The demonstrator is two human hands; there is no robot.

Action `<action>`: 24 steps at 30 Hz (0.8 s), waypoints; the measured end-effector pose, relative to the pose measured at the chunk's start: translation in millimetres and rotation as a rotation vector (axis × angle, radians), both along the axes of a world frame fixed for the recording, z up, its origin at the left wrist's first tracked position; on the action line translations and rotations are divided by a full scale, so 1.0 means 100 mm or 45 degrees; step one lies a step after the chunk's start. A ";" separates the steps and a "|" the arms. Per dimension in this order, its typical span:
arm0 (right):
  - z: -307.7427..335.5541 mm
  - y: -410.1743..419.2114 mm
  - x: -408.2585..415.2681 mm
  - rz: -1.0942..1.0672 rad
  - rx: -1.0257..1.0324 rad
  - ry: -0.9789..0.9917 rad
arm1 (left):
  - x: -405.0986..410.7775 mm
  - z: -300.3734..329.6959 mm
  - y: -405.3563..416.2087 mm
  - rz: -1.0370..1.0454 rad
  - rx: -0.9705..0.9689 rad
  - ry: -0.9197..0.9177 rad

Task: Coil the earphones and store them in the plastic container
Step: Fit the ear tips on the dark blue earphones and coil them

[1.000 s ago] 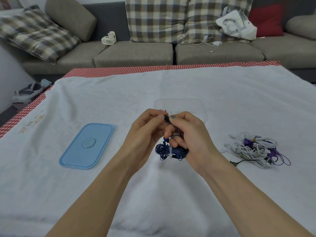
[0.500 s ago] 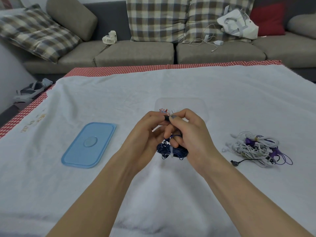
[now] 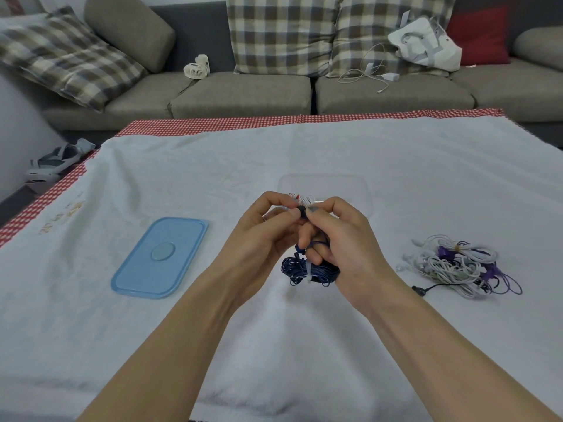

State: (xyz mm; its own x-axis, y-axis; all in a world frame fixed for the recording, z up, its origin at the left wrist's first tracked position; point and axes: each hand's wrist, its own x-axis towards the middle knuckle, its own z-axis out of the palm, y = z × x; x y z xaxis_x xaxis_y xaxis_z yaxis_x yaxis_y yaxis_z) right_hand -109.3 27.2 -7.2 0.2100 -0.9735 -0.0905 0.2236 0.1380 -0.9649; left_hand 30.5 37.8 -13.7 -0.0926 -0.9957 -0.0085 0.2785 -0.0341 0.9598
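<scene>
A coil of dark blue earphones [image 3: 307,271] with a white tie around it hangs over the white cloth at the centre. My right hand [image 3: 341,242] grips the coil with its lower fingers and pinches a small black earbud at the top. My left hand [image 3: 265,236] pinches that same earbud from the left. Just behind my hands lies the clear plastic container [image 3: 362,190], with some red and white earphones inside, partly hidden by my fingers. Its blue lid [image 3: 161,257] lies flat to the left.
A tangled heap of white and purple earphones [image 3: 457,263] with a black plug lies on the cloth to the right. The table cloth [image 3: 213,166] has a red checked border. Behind it stands a grey sofa [image 3: 243,92] with cushions, a small fan, a cable and a bag.
Both hands stay together over the blue coil, working at the earbud; they have barely shifted. Nothing else on the table has moved.
</scene>
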 end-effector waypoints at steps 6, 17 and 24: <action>0.00 0.01 -0.02 -0.028 -0.060 0.079 | -0.01 0.05 0.02 0.049 0.032 -0.014; -0.04 0.00 0.00 -0.051 -0.075 0.254 | 0.00 -0.01 0.02 0.222 -0.002 -0.304; -0.07 -0.02 0.03 -0.008 0.004 0.248 | -0.03 -0.01 0.05 0.393 -0.162 -0.622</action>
State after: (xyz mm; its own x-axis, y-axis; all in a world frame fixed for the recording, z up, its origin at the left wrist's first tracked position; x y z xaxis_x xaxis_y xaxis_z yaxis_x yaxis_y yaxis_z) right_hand -106.6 25.4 -13.8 0.1820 -0.9744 -0.1319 0.0333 0.1401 -0.9896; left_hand 27.3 42.4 -14.5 0.1866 -0.9719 0.1437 -0.2179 0.1017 0.9707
